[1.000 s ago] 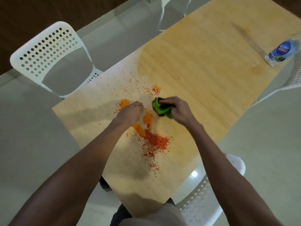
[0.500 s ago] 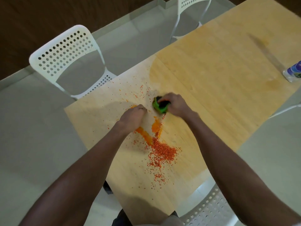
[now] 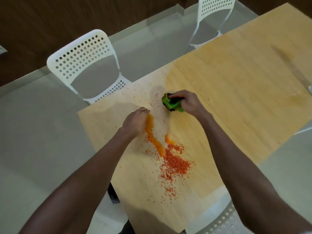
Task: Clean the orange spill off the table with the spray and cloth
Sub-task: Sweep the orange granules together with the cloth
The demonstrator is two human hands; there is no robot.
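Note:
The orange spill (image 3: pixel 175 163) lies on the near end of the wooden table (image 3: pixel 236 85) as a heap of small orange-red grains. An orange smear (image 3: pixel 152 134) runs from it toward my left hand. My left hand (image 3: pixel 135 122) rests on the table at the far end of that smear, fingers curled under, with nothing visible in them. My right hand (image 3: pixel 190 103) grips a bunched green cloth (image 3: pixel 171 103) and presses it on the table just beyond the spill. A pale wiped track lies between the two hands. Only a sliver of the spray bottle (image 3: pixel 310 90) shows at the right edge.
Two white perforated chairs stand along the far side, one (image 3: pixel 84 65) close to the spill and another (image 3: pixel 214 17) farther right. A third white chair (image 3: pixel 224 220) is at the near right under my right arm. The table's corner edge runs close to my left hand.
My right hand has carried the cloth farther from me across the table. My left hand has shifted along the orange smear, and the small heap between the hands is now spread into a pale track.

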